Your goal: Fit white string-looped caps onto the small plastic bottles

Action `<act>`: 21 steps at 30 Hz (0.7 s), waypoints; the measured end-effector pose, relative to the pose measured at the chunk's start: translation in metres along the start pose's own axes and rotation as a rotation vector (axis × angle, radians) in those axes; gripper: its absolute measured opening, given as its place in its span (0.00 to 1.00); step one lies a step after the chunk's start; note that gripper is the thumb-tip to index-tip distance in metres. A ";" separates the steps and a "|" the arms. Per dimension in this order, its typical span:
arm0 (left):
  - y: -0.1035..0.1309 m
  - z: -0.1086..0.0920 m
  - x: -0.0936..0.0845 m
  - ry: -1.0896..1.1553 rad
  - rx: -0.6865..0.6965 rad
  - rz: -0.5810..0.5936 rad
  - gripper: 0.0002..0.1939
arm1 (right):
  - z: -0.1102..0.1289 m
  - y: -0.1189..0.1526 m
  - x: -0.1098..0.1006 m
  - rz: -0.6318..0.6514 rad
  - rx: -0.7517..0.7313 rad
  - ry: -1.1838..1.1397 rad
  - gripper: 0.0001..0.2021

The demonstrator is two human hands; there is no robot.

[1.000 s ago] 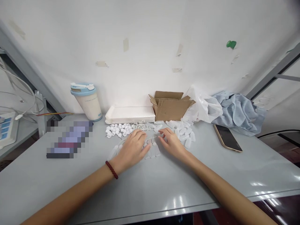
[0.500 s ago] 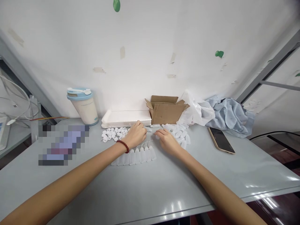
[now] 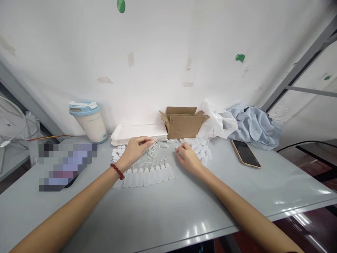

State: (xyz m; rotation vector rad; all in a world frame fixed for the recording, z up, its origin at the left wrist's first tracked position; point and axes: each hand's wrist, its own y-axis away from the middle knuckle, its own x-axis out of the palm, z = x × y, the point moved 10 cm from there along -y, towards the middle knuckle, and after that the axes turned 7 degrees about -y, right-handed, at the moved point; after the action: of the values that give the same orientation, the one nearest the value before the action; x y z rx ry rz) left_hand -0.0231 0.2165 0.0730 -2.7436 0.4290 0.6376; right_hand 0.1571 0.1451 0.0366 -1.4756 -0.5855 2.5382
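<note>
Between the thumb and forefinger of my left hand (image 3: 134, 149) is a small white loop-shaped piece (image 3: 155, 139). Just under those fingertips lies a heap of thin white curly pieces (image 3: 152, 151). Part of a pile of small white caps (image 3: 117, 153) shows beyond my left wrist. My right hand (image 3: 189, 159) rests on the table with curled fingers, beside a pile of translucent flat pieces (image 3: 206, 154); its fingertips hide whatever they may hold. In front of my left hand, several translucent tags (image 3: 147, 176) with thin white stems lie in a row.
Along the wall stand a blue-lidded cup (image 3: 92, 124), stacked white trays (image 3: 139, 130), an open cardboard box (image 3: 184, 127), a plastic bag (image 3: 218, 121) and a blue cloth (image 3: 254, 124). A phone (image 3: 246, 154) lies right; a blurred flat object (image 3: 70, 167) lies left.
My left hand has moved left and now pinches a small white loop, uncovering the curly heap and more of the tag row. My right hand's fingers have curled in. The view has shifted slightly.
</note>
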 end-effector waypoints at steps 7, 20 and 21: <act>-0.002 0.025 -0.002 0.473 -0.182 -0.010 0.13 | -0.010 -0.001 0.003 0.048 0.123 -0.054 0.06; 0.012 0.014 0.001 0.610 -0.096 0.080 0.09 | 0.011 0.005 -0.012 -0.081 0.043 -0.241 0.05; 0.014 0.015 0.000 0.611 -0.096 0.084 0.09 | 0.017 0.007 -0.013 -0.089 0.023 -0.261 0.05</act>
State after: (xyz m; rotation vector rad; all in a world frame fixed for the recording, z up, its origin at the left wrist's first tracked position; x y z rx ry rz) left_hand -0.0335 0.2091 0.0577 -2.9841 0.6575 -0.1918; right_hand 0.1500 0.1305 0.0520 -1.0913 -0.6386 2.6757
